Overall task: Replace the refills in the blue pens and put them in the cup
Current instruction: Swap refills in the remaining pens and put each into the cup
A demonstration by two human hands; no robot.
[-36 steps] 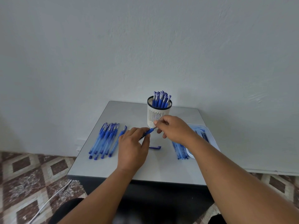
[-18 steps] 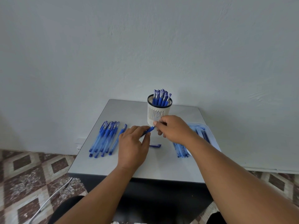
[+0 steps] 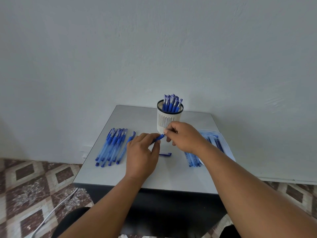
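Single head-worn wide-angle view, looking forward and down from above the seated person, small grey square table [image 3: 106, 172] at lower centre, near enough that both forearms fill the bottom, pale plaster wall [image 3: 154, 48] across the upper half

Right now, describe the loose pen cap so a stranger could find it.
On the grey table, look in front of the white cup, just beyond the left hand. The pen cap lies alone there, a short blue piece, unlike the full-length pens around.
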